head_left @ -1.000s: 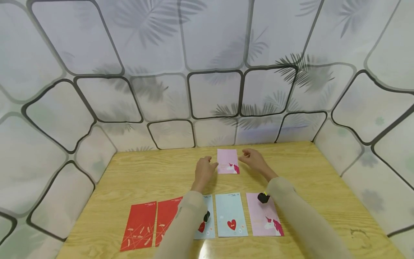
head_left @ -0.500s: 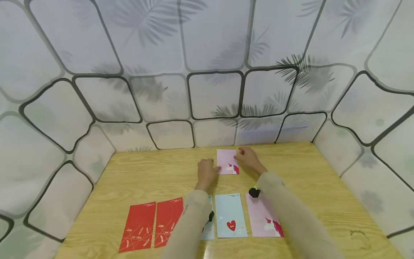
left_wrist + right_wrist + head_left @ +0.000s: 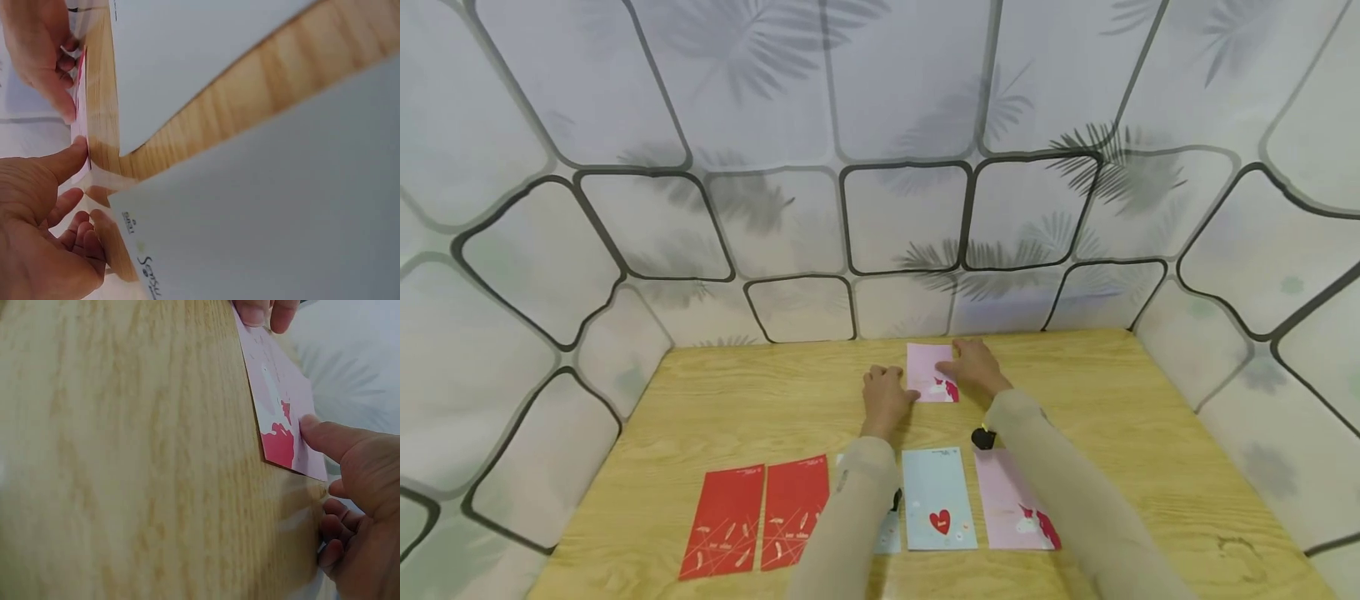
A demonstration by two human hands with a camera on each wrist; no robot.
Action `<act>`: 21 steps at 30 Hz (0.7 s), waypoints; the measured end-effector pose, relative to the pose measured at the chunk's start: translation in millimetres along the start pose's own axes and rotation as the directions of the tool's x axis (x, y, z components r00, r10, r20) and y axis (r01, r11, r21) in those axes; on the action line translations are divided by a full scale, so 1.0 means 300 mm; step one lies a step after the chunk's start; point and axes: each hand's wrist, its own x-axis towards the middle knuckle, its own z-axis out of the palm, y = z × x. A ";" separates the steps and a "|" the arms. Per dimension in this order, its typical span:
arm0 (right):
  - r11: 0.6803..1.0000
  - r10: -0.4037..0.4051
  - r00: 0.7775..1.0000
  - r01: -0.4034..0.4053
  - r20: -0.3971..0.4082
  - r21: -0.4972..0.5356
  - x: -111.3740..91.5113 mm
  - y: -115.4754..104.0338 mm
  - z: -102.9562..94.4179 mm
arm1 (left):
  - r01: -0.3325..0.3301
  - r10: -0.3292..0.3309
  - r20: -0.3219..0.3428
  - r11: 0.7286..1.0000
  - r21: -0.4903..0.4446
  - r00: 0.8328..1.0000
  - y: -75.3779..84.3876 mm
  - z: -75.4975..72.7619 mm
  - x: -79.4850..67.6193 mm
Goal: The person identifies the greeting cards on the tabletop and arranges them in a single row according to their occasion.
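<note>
A small pink card printed with a white and magenta unicorn lies flat toward the back of the wooden table. My left hand is at its left side, and the left thumb touches the card's near left edge. From the right, my right hand reaches over the card, its thumb resting on the printed face. The other fingers of both hands bend loosely beside the card, next to the tabletop.
Nearer me runs a row of larger cards: a left red card, a second red card, a blue heart card, another blue card partly under my left sleeve, and a pink unicorn card partly under the right. Patterned sheeting encloses the table.
Both hands have moved inward to the small pink card. The right thumb, earlier just off its right edge, now overlaps its face; the left thumb has come onto its edge. The card stays in place.
</note>
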 end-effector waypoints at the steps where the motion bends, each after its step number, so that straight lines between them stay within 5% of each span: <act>1: 1.000 0.003 1.000 -0.003 0.007 -0.015 0.001 -0.003 -0.004 | 0.002 -0.002 0.001 1.000 0.007 1.000 0.003 0.001 0.001; 5: 0.999 0.039 0.998 -0.040 0.044 0.014 0.009 -0.008 -0.009 | 0.018 -0.018 0.003 1.000 0.024 1.000 0.013 0.001 -0.001; 12: 0.955 0.150 0.988 -0.157 0.049 0.253 0.016 0.014 0.000 | 0.029 -0.030 0.010 0.999 0.042 1.000 0.027 -0.004 -0.010; 21: 0.902 0.121 0.981 -0.046 -0.151 0.429 0.013 0.028 0.000 | 0.026 -0.027 0.011 0.999 0.027 1.000 0.022 -0.011 -0.013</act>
